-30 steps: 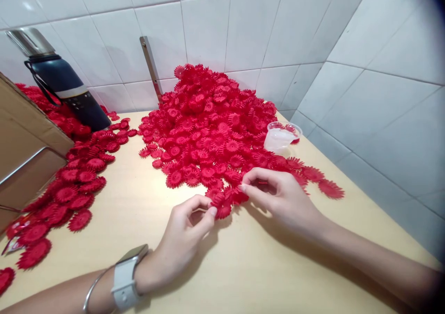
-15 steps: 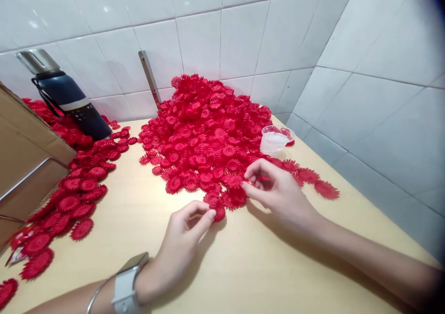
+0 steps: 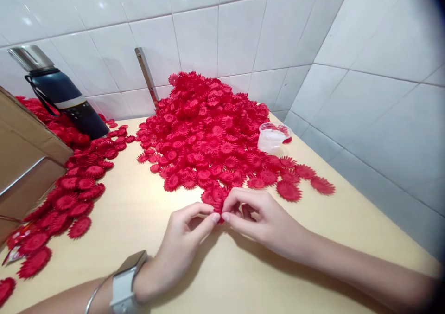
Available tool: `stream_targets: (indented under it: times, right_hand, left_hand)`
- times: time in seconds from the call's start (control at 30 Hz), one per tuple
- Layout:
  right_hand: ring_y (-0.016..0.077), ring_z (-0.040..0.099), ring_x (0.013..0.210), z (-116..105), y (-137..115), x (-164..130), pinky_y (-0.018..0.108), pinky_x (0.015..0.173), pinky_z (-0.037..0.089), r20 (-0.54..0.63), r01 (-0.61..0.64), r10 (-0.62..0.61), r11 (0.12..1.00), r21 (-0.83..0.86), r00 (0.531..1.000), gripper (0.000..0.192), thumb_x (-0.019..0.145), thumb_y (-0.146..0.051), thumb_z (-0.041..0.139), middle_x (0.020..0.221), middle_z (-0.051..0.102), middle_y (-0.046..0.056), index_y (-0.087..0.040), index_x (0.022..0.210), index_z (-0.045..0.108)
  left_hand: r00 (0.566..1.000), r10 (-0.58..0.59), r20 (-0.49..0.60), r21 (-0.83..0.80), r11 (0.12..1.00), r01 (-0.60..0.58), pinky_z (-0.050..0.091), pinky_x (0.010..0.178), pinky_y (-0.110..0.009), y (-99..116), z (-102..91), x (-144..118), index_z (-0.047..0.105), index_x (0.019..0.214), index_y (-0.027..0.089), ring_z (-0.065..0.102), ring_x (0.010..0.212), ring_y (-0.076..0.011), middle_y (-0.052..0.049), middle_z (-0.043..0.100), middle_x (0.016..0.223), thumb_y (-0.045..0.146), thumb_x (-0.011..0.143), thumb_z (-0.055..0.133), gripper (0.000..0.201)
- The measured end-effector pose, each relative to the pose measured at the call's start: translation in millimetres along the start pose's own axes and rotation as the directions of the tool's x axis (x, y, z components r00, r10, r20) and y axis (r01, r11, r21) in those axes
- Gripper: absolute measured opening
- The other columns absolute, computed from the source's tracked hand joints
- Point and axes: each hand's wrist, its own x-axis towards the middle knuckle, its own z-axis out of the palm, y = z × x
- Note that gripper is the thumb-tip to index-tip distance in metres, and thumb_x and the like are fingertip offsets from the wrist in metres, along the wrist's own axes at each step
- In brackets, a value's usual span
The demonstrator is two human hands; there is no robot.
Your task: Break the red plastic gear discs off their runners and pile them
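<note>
My left hand (image 3: 191, 228), with a watch and a bangle at the wrist, pinches the edge of a red fringed disc (image 3: 219, 206). From the other side my right hand (image 3: 255, 214) closes thumb and fingertips on the same disc. The fingertips of both hands almost meet over it and cover much of its lower part. Right behind the hands rises a large heap of red fringed discs (image 3: 205, 133), piled against the tiled wall.
A clear plastic cup (image 3: 271, 140) stands at the heap's right side. Left are a tilted dark blue flask (image 3: 74, 103), a cardboard box (image 3: 31, 147) and a trail of red discs (image 3: 67, 200). A metal strip (image 3: 146, 75) leans on the wall.
My right hand has come left and down from the heap's edge to the disc at my left fingertips. My left hand stays in nearly the same place.
</note>
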Motion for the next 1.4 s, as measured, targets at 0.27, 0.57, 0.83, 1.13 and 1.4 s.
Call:
stream_targets:
  times: [0.27, 0.57, 0.83, 1.13, 1.4]
  right_hand:
    - [0.0097, 0.050, 0.052, -3.2, -1.7, 3.2, 0.019, 0.044, 0.035, 0.100, -0.193, 0.170, 0.926, 0.323, 0.980, 0.009, 0.076, -0.019, 0.053, 0.058, 0.059, -0.001, -0.015, 0.069, 0.058]
    - [0.0093, 0.051, 0.051, -4.3, -0.3, 5.2, 0.018, 0.043, 0.035, 0.128, -0.255, 0.222, 0.885, 0.390, 0.967, 0.006, 0.071, -0.015, 0.056, 0.059, 0.061, 0.000, -0.014, 0.066, 0.058]
    - [0.0106, 0.051, 0.053, -22.3, 4.4, 10.4, 0.022, 0.048, 0.038, -0.174, -0.155, 0.204, 0.954, 0.256, 0.964, 0.009, 0.073, -0.019, 0.056, 0.060, 0.059, 0.000, -0.016, 0.065, 0.059]
    - [0.0120, 0.049, 0.055, -23.1, 8.7, 13.7, 0.023, 0.048, 0.039, -0.374, -0.103, 0.155, 0.982, 0.157, 0.914, 0.010, 0.072, -0.023, 0.058, 0.061, 0.056, 0.001, -0.015, 0.067, 0.059]
    - [0.0114, 0.049, 0.055, -29.5, 16.3, 16.7, 0.022, 0.047, 0.041, -0.481, -0.028, 0.093, 0.990, 0.141, 0.872, 0.012, 0.071, -0.028, 0.061, 0.065, 0.053, 0.000, -0.017, 0.073, 0.056]
  left_hand:
    - [1.000, -0.029, 0.009, -0.057, 0.998, 0.029, 0.041, 0.064, -0.022, -2.1, -0.9, 3.4, 0.059, 0.070, 0.015, 0.053, 0.067, -0.0126, 0.000, 0.059, 0.067, 0.021, 0.078, 0.053, 0.012]
    - [0.999, -0.036, 0.014, -0.055, 0.998, 0.037, 0.041, 0.063, -0.023, -2.8, -1.2, 1.6, 0.058, 0.070, 0.015, 0.053, 0.066, -0.0127, 0.000, 0.059, 0.068, 0.021, 0.078, 0.052, 0.011]
    - [1.000, 0.001, 0.019, -0.013, 1.000, -0.001, 0.041, 0.066, -0.022, -1.5, -1.4, 0.8, 0.057, 0.074, 0.015, 0.053, 0.072, -0.0130, -0.001, 0.059, 0.074, 0.021, 0.080, 0.050, 0.011]
    - [0.996, 0.090, 0.027, 0.138, 0.986, -0.093, 0.041, 0.070, -0.024, -1.2, -3.5, -7.6, 0.056, 0.078, 0.016, 0.054, 0.075, -0.0143, -0.003, 0.058, 0.079, 0.023, 0.083, 0.046, 0.014]
    - [0.997, 0.074, -0.030, 0.019, 0.997, -0.074, 0.042, 0.069, -0.023, -3.1, -2.1, -8.4, 0.057, 0.076, 0.016, 0.054, 0.074, -0.0136, -0.002, 0.059, 0.077, 0.024, 0.081, 0.050, 0.012]
